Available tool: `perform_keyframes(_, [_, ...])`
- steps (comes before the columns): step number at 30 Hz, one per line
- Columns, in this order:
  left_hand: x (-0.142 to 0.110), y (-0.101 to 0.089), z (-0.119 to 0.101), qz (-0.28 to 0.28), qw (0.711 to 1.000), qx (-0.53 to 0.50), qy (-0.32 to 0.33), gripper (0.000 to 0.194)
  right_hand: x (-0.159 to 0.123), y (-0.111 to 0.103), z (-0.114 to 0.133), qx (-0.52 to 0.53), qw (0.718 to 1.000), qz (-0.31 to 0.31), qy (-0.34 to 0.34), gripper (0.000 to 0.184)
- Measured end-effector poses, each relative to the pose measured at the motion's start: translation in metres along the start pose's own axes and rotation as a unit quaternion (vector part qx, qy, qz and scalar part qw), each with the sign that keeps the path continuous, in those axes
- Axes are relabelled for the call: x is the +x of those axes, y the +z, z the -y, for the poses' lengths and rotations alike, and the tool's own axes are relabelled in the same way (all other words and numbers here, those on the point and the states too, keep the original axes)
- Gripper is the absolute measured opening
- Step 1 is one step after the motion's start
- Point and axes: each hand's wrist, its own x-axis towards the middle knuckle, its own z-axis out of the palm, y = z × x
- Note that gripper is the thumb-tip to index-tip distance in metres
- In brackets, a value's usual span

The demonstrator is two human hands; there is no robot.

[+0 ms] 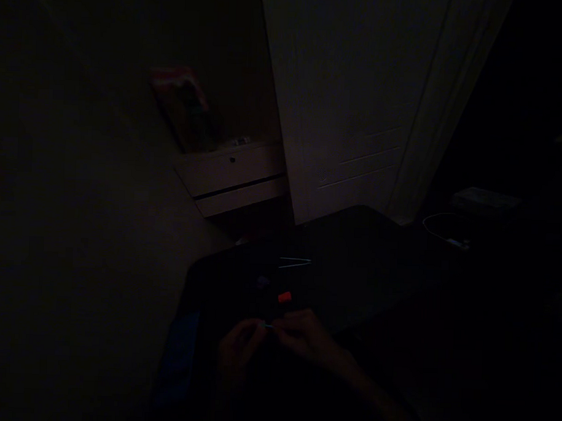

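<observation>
The scene is very dark. My left hand and my right hand meet low in the view, both with fingers pinched. Between the fingertips shows a short, thin, pale teal piece; its kind is not clear. Each hand has hold of one end of it. Just beyond the hands lies a small bright orange-red block. A small dark purplish thing, too dim to name, is left of the block. Farther off lies a thin V-shaped metal item that looks like tweezers.
Under everything is a dark table with rounded corners. A blue flat object lies at its left edge. Behind stand a pale drawer unit and a white door. A white cable curves at the right.
</observation>
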Motion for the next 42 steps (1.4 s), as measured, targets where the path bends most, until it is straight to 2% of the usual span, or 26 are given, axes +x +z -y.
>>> perform_keyframes(3, [0.000, 0.001, 0.006, -0.036, 0.999, -0.012, 0.007, 0.041, -0.001, 0.001, -0.002, -0.009, 1.000, -0.005, -0.004, 0.035])
perform_keyframes(6, [0.002, 0.002, 0.010, -0.059, 0.998, -0.033, 0.010, 0.043, -0.001, 0.004, -0.006, -0.016, 0.999, -0.041, -0.001, 0.033])
perform_keyframes(10, [0.003, 0.003, 0.007, -0.037, 0.999, -0.022, 0.024, 0.036, -0.001, 0.006, -0.005, -0.002, 0.996, -0.088, 0.006, 0.033])
perform_keyframes(15, [0.001, 0.004, -0.001, -0.028, 0.999, -0.008, 0.026, 0.032, -0.002, 0.005, -0.003, -0.006, 0.998, -0.062, -0.012, 0.032])
perform_keyframes(20, [0.002, 0.003, 0.005, -0.055, 0.998, -0.031, 0.013, 0.036, -0.003, 0.004, -0.005, -0.014, 0.998, -0.059, -0.010, 0.031])
perform_keyframes(26, [0.003, 0.001, 0.008, -0.062, 0.998, -0.025, 0.008, 0.037, -0.002, 0.006, -0.007, -0.018, 0.998, -0.065, -0.014, 0.031])
perform_keyframes(29, [0.003, -0.001, 0.005, -0.039, 0.999, 0.002, 0.028, 0.034, -0.002, 0.006, -0.009, -0.027, 0.997, -0.064, -0.020, 0.031])
perform_keyframes(32, [0.001, -0.001, 0.000, -0.010, 0.999, 0.017, 0.041, 0.030, -0.003, 0.004, -0.008, -0.028, 0.999, -0.036, -0.013, 0.030])
perform_keyframes(36, [-0.001, 0.001, -0.005, 0.023, 0.999, 0.008, 0.031, 0.029, -0.003, 0.001, -0.006, -0.027, 0.999, -0.012, -0.013, 0.030])
perform_keyframes(42, [0.000, -0.001, -0.001, 0.027, 0.999, -0.001, 0.038, 0.032, -0.002, -0.001, -0.003, 0.002, 1.000, -0.002, -0.015, 0.037])
